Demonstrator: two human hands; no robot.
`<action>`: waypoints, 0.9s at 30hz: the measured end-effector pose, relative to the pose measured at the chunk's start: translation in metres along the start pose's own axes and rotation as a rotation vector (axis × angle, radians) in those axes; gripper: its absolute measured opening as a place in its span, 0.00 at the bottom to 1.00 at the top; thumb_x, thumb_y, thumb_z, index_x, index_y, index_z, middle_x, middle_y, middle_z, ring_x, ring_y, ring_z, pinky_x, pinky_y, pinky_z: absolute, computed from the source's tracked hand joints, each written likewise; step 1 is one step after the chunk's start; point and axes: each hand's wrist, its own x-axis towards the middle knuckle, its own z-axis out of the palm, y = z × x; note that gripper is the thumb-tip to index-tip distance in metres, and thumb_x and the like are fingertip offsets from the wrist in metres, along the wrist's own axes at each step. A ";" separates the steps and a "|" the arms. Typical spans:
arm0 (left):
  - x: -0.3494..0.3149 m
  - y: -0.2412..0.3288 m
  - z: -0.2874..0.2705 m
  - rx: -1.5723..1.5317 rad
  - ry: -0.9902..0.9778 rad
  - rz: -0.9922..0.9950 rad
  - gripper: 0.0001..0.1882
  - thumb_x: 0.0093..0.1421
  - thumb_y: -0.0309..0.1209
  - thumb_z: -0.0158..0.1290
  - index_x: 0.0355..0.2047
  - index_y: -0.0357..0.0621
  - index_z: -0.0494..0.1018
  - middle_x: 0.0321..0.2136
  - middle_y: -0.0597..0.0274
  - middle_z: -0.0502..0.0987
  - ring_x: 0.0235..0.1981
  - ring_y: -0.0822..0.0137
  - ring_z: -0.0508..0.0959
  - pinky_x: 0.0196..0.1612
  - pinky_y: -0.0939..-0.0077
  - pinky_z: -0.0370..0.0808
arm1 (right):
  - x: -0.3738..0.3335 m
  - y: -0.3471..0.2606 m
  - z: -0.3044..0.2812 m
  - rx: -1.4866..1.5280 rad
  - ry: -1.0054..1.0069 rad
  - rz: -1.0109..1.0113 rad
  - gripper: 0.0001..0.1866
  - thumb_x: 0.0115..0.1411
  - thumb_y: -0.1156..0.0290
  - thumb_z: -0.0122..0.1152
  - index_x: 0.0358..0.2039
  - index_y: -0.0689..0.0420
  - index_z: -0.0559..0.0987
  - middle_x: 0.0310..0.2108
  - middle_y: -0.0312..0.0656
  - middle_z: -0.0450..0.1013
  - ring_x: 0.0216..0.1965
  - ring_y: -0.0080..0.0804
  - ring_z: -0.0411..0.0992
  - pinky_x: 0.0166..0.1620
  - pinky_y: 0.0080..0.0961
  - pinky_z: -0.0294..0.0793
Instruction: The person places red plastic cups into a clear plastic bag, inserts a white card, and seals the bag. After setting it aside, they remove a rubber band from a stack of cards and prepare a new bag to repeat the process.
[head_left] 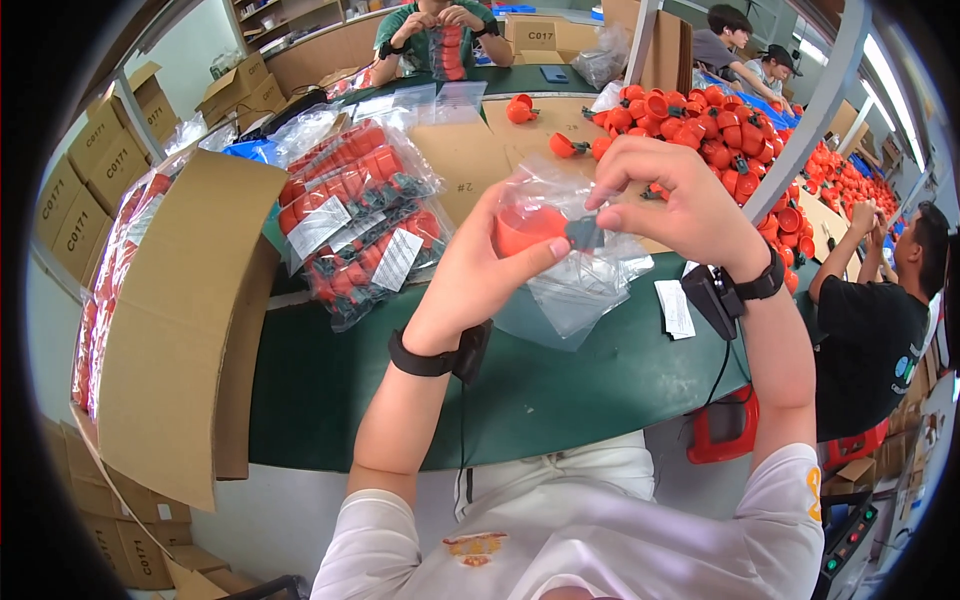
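Orange plastic part w/ a dark grey piece at its right end sits inside a clear plastic bag, held up over the green table in front of the person's chest. Left hand is wrapped around the bag from below, thumb and fingers closed on the orange body through the film. Right hand comes over the top, fingertips pinched shut on the bag's upper edge near the grey piece (exact contact w/ the part is hard to tell through the plastic). To the left lie packed bags of orange parts beside an open cardboard box; a heap of loose orange parts is further back on the right, and a small white paper slip lies on the table just beside the bag. Other people work across the table and at the right. Judgement on doing this well: keep the left grip firm on the body so the part can't slide, hold the bag mouth taut w/ the right fingertips, and avoid trapping film against the grey piece.
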 end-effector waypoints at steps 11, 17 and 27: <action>-0.003 -0.006 0.017 -0.135 -0.032 -0.010 0.40 0.62 0.34 0.65 0.67 0.33 0.57 0.52 0.57 0.75 0.52 0.70 0.76 0.55 0.74 0.74 | -0.019 0.025 0.042 -0.059 0.627 -0.101 0.21 0.73 0.61 0.55 0.27 0.64 0.71 0.28 0.35 0.69 0.28 0.23 0.64 0.33 0.21 0.64; -0.008 -0.001 0.017 -0.095 -0.162 -0.019 0.48 0.61 0.36 0.67 0.71 0.31 0.50 0.51 0.55 0.75 0.52 0.68 0.76 0.58 0.72 0.72 | -0.009 0.029 0.005 0.303 0.143 0.018 0.35 0.75 0.43 0.40 0.24 0.64 0.72 0.19 0.31 0.60 0.22 0.18 0.55 0.27 0.20 0.53; -0.010 0.000 0.021 0.310 -0.011 0.182 0.55 0.54 0.33 0.70 0.72 0.34 0.45 0.49 0.44 0.77 0.48 0.53 0.81 0.54 0.63 0.76 | 0.011 -0.001 0.004 0.050 -0.432 -0.076 0.22 0.59 0.54 0.70 0.41 0.63 0.83 0.29 0.46 0.78 0.32 0.38 0.75 0.39 0.32 0.73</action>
